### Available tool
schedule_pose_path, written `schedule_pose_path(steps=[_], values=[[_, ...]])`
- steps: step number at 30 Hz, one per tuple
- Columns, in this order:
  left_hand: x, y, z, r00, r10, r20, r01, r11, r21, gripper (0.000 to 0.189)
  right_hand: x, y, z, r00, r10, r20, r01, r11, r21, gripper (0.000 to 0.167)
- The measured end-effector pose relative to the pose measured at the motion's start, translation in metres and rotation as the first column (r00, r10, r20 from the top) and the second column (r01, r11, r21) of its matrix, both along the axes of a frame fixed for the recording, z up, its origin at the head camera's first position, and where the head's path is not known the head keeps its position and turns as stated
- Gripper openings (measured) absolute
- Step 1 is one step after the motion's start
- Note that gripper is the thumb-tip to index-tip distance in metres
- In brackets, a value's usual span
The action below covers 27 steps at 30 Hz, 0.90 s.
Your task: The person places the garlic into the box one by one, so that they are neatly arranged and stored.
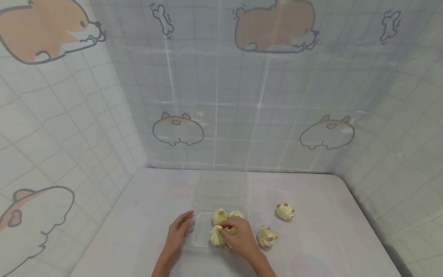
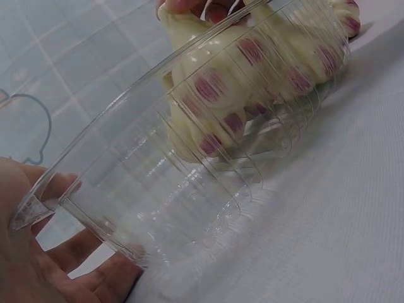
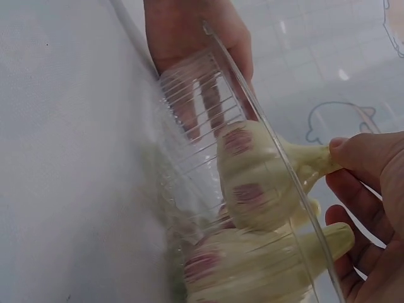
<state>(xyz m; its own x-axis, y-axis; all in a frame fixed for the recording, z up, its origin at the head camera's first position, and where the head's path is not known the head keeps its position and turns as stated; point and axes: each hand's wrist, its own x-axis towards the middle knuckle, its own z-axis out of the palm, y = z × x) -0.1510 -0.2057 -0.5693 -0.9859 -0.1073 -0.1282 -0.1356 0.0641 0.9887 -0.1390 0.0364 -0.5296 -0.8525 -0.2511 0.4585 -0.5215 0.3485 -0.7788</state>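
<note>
A clear plastic container (image 1: 202, 231) with ribbed walls lies with its lid (image 1: 221, 188) folded back behind it. Pale garlic bulbs with purple patches fill its right part. My right hand (image 1: 240, 234) reaches over them, its thumb and fingertips pinching the stem of one garlic bulb (image 3: 252, 177) at the near left of the group. Another garlic bulb (image 3: 252, 268) lies beside it, below my fingers in the right wrist view. My left hand (image 1: 178, 234) rests against the container's left end, fingers fairly straight along the wall in the right wrist view.
Two loose garlic bulbs lie on the white table (image 1: 311, 231) right of the container: one nearer garlic bulb (image 1: 267, 236) and one farther garlic bulb (image 1: 285, 211). Tile-patterned walls with cartoon dogs enclose the table at the back, left and right.
</note>
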Motion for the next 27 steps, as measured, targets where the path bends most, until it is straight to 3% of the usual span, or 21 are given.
schedule_pose_path(steps=[9, 17, 27], values=[[0.0018, -0.0019, -0.0011, 1.000, 0.002, -0.020, -0.002, 1.000, -0.003, 0.034, -0.0003, -0.0041, -0.0023, 0.999, 0.013, -0.044, -0.012, 1.000, 0.022, 0.012], [0.0041, -0.0034, 0.0016, 1.000, -0.013, -0.018, 0.013, 1.000, 0.023, 0.036, 0.0005, -0.0054, -0.0022, 1.000, 0.016, -0.005, -0.015, 0.999, 0.050, 0.011], [0.0039, -0.0036, 0.0035, 1.000, -0.012, -0.022, 0.012, 1.000, 0.025, 0.035, 0.0007, -0.0060, -0.0037, 1.000, 0.017, -0.018, -0.016, 0.997, 0.076, 0.010]])
